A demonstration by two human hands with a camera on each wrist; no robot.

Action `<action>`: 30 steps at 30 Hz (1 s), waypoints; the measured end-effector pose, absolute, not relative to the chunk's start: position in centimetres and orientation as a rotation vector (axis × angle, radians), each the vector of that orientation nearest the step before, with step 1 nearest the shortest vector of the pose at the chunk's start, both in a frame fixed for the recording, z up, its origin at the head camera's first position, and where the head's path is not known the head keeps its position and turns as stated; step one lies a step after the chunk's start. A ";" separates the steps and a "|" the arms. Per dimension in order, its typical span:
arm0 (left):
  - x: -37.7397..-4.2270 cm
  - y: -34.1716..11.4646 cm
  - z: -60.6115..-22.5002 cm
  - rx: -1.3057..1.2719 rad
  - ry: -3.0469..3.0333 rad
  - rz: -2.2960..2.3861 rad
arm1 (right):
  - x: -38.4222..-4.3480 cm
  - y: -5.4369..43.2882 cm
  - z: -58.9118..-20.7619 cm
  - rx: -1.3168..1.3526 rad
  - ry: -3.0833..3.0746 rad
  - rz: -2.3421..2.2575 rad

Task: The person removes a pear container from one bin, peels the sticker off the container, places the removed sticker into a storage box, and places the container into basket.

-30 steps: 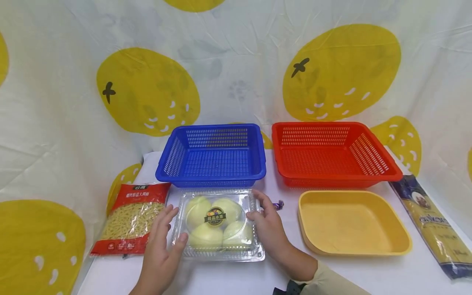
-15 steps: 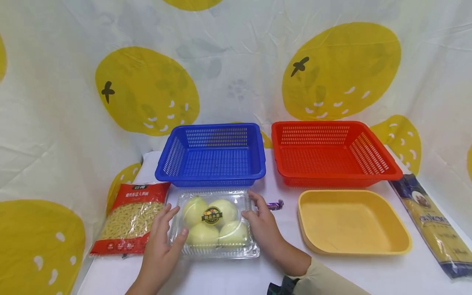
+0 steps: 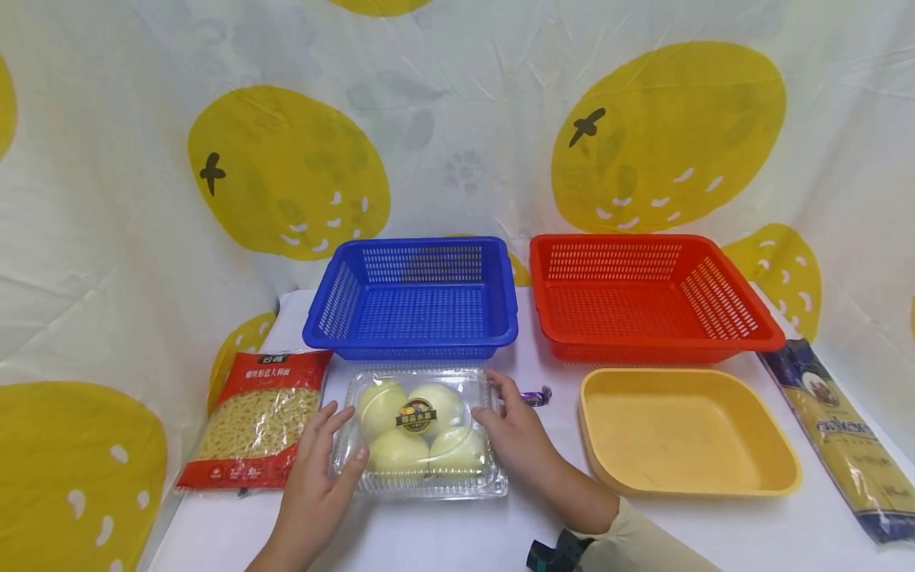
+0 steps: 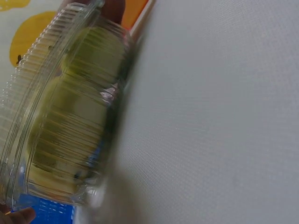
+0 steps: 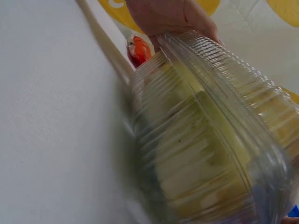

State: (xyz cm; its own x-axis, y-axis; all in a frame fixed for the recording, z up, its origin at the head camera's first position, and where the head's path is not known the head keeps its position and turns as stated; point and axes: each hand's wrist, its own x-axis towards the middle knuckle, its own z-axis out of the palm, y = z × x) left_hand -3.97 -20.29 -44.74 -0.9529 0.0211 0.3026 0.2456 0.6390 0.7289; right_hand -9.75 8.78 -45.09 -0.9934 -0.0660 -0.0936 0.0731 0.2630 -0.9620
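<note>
The fruit box is seen at the lower centre of the frame, shifted slightly left from a second ago, so more of the purple candy is exposed; a small adjustment is suggested. Its left side is touched by the left hand, thumb held apart from loosely extended fingers; its right edge is gripped by the right hand, fingers bent round it. Upward, room is limited by the blue basket; leftward, by the pasta bag. Open table is offered toward the bottom centre.
</note>
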 end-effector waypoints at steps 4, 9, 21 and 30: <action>-3.9 -20.2 -44.9 -0.200 -2.607 -1.215 | -10.0 9.3 -44.1 -0.003 2.483 -1.729; -3.8 -20.2 -45.0 -0.174 -2.638 -1.225 | -10.5 9.9 -42.3 -0.070 2.658 -1.478; -4.1 -20.0 -44.8 -0.151 -2.700 -1.239 | -11.0 9.9 -38.9 -0.432 2.990 -0.985; -4.0 -20.2 -45.2 -0.141 -2.680 -1.276 | -11.4 7.1 -36.9 -0.816 2.961 -0.632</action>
State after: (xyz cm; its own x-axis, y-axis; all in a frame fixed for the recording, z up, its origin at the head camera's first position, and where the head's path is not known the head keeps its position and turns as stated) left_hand -4.04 -20.21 -45.17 -0.9811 0.0122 0.1934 0.1578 0.6295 0.7608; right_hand -11.41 7.14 -36.89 -0.8647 -0.4923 0.0997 -0.4901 0.7833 -0.3823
